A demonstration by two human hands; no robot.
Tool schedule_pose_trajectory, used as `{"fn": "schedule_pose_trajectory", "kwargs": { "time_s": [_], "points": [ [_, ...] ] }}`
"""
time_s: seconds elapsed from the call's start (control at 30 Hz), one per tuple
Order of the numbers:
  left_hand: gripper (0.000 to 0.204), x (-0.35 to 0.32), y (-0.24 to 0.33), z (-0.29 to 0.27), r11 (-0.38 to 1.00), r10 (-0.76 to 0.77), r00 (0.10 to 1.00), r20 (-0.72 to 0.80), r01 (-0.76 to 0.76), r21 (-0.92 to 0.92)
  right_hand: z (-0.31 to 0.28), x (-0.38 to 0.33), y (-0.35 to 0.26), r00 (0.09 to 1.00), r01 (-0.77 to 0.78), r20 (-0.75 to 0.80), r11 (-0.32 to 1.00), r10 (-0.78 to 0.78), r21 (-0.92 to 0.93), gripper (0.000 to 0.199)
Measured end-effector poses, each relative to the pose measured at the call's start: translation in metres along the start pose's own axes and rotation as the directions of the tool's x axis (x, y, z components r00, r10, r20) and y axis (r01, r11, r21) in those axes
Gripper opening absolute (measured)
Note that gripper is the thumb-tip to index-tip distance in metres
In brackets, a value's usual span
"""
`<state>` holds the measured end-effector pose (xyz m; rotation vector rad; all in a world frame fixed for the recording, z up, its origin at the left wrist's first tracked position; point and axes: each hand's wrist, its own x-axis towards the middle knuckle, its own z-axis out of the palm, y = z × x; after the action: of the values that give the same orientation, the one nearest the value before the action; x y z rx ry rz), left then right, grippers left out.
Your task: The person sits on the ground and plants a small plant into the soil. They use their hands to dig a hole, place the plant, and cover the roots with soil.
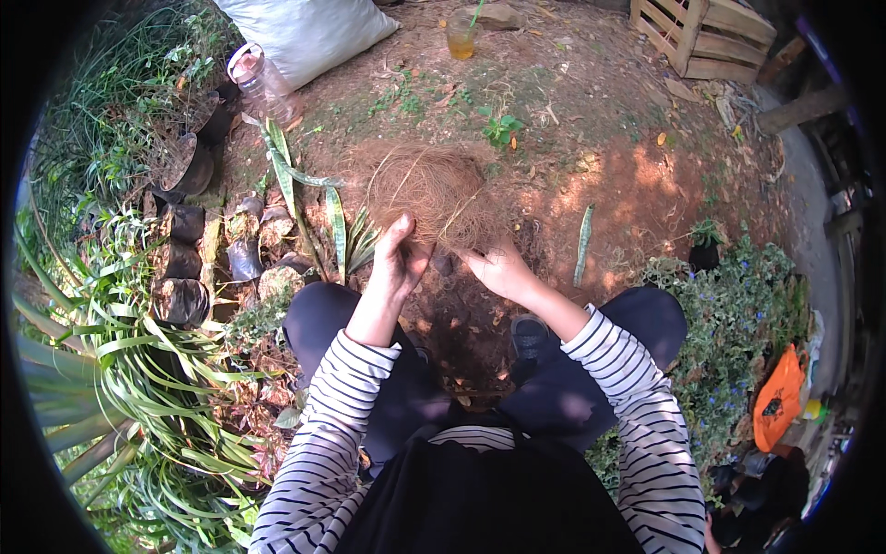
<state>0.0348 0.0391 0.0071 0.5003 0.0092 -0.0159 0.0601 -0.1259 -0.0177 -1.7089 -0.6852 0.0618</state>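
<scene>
Head view shows a brown fibre bundle (429, 189) just above centre toward twelve o'clock, held by left hand (399, 263) and right hand (501, 270), a cup (460, 46) of amber liquid farther toward twelve, a bulging white sack (314, 37) at eleven, black bags (245, 262) at nine.

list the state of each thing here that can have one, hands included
Brown fibre bundle: loosely tangled, held
Left hand: holding the bundle, thumb up against its near side
Right hand: holding the bundle, fingers at its near edge
Cup: upright, partly filled
White sack: bulging
Clear bottle: standing, contents unclear
Loose leaf: lying flat
</scene>
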Motion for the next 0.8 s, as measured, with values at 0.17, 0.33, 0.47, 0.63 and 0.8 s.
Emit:
{"fn": "schedule_pose_trajectory", "kwargs": {
  "time_s": [0.17,0.33,0.47,0.63,0.8],
  "points": [
    [0.042,0.004,0.002,-0.006,0.996,0.028,0.999,-0.035,-0.025,0.089,0.006,-0.003,-0.027,0.945,-0.249,0.221,0.968,0.242,0.004,0.025],
    [0.044,0.009,0.004,-0.006,0.96,0.058,0.992,-0.114,-0.024,0.278,-0.034,0.007,-0.057,0.662,-0.127,0.692,0.953,0.288,-0.275,0.029],
    [0.046,0.006,0.008,-0.004,0.909,0.068,0.991,-0.117,-0.013,0.415,-0.067,0.02,-0.077,0.887,-0.162,0.453,0.98,0.093,0.118,0.022],
    [0.052,0.0,0.003,0.012,0.87,0.008,0.997,-0.08,0.032,0.492,-0.069,0.027,-0.054,0.996,-0.086,-0.013,0.996,0.086,0.018,0.059],
    [0.059,-0.012,-0.007,0.016,0.85,0.011,0.999,-0.044,0.014,0.527,-0.032,0.006,-0.039,0.985,-0.125,0.094,0.97,0.146,-0.207,0.112]
  ]
}}
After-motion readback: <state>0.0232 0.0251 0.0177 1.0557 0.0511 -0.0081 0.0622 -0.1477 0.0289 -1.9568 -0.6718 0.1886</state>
